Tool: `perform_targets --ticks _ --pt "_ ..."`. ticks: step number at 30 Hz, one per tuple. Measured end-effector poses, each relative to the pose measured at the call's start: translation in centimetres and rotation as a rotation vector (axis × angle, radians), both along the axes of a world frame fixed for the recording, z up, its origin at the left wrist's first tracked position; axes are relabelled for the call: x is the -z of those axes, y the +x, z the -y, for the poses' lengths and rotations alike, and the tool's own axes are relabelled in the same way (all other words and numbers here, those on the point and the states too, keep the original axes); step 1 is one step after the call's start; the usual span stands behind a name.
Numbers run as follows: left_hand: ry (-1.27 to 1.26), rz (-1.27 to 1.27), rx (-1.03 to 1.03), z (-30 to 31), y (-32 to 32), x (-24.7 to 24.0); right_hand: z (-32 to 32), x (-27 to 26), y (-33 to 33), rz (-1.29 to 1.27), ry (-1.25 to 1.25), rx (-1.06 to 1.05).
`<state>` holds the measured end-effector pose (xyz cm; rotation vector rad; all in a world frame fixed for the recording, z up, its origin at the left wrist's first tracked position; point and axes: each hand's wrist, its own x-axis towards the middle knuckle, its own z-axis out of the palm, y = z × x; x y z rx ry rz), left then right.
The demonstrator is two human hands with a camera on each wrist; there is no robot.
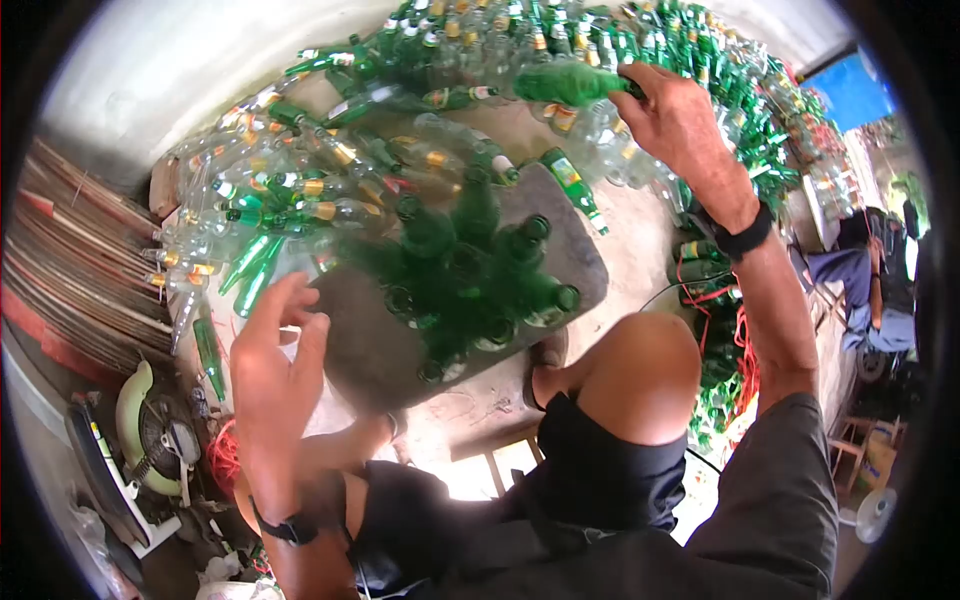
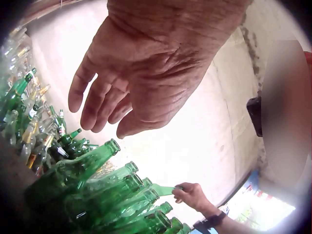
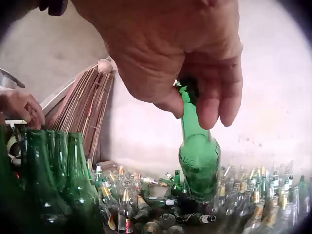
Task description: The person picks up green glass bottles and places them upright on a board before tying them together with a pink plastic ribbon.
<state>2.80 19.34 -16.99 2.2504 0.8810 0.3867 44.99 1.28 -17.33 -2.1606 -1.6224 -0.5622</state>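
Right hand [image 1: 680, 125] is pinching green bottle [image 1: 565, 86] by neck; left hand [image 1: 275, 355] is hanging loose, empty. Risk: a swinging bottle knocking standing bottles [image 1: 475, 265] off near edge of surface [image 1: 352, 345].

We see bright translucent green in the raised glass bottle [image 3: 200, 161] and deeper green in the clustered bottles [image 1: 430, 235] on the dark grey slab [image 1: 578, 235]. We find green and colourless glass mixed through the bottle heap [image 1: 345, 187], flecked with gold, white and red labels [image 3: 128, 225]. We note reddish-brown stripes across the stacked slats [image 1: 90, 260], scarlet string [image 1: 223, 455], a pale green fan [image 1: 130, 415], black shorts [image 1: 620, 460] and a blue panel [image 1: 850, 85]
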Motion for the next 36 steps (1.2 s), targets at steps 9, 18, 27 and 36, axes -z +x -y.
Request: perform_targets --ticks 9,18,27,36 --pt "-0.034 0.057 0.020 -0.1 0.0 0.7 15.7 5.0 -1.8 -0.163 -0.128 0.355" --pt "0.040 -0.008 0.029 -1.8 -0.1 2.3 24.3 16.2 -1.7 -0.265 -0.358 0.545" --pt "0.033 -0.033 0.048 -1.8 0.1 2.7 27.0 21.3 -2.1 -0.397 -0.424 0.645" --pt "0.034 -0.069 0.062 -2.8 -0.3 3.6 27.4 22.0 -2.9 -0.517 -0.465 0.744"
